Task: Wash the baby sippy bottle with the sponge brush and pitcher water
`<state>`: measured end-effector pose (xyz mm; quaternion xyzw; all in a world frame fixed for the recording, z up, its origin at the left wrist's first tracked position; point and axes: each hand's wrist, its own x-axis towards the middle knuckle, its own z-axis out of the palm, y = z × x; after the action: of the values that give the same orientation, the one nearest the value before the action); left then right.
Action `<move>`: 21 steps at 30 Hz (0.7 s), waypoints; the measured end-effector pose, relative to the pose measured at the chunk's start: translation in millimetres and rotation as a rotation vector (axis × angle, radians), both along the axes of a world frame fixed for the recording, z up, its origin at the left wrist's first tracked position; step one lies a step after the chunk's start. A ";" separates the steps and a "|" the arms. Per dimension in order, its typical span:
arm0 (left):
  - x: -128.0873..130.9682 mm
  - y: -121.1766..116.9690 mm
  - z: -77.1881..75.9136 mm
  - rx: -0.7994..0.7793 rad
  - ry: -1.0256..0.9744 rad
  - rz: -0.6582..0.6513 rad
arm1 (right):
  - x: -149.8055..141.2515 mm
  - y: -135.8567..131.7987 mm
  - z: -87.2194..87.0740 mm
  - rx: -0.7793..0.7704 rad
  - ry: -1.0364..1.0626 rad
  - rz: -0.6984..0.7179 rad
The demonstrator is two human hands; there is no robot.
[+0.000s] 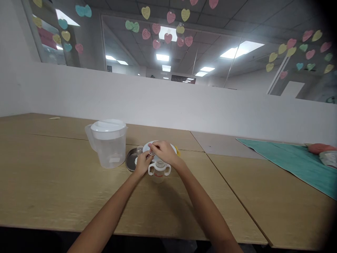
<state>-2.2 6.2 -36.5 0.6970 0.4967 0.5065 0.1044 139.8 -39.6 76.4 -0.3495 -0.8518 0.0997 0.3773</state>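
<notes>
My left hand (143, 163) is closed in a pinch on a small whitish round piece (152, 152), perhaps a bottle part; its exact kind is unclear. From above, my right hand (165, 151) grips the same piece with thumb and fingers. Just below the hands a baby bottle (158, 175) stands upright on the table, its neck uncovered. It has a white handle ring with two grips and red lettering. Behind my right hand lies a white round plate or lid (172, 147), partly hidden. A dark metal tray (129, 162) with a clear dome cap (139, 150) is beside my left hand.
A clear pitcher (110, 151) with a white lid stands left of the tray. Something yellow (178, 151) pokes out behind my right hand. A green cloth (286, 158) covers the right side, with a reddish item (319, 148) on it. Behind the wooden table (65, 182) is a white wall.
</notes>
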 end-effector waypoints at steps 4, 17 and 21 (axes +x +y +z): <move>-1.2 1.2 -1.0 -0.017 -0.016 -0.017 | 1.3 -1.2 1.9 -0.094 0.005 0.079; 1.4 -4.2 2.2 -0.031 0.067 -0.108 | -3.1 2.5 -6.1 0.104 -0.018 -0.087; 1.7 -5.4 1.9 -0.023 0.071 -0.151 | -12.3 16.5 -27.7 0.183 -0.211 -0.246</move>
<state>-0.5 0.8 -34.5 0.7487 0.4518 0.4665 0.1327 127.5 -23.2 48.7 -0.4238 -0.8431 -0.0623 0.3252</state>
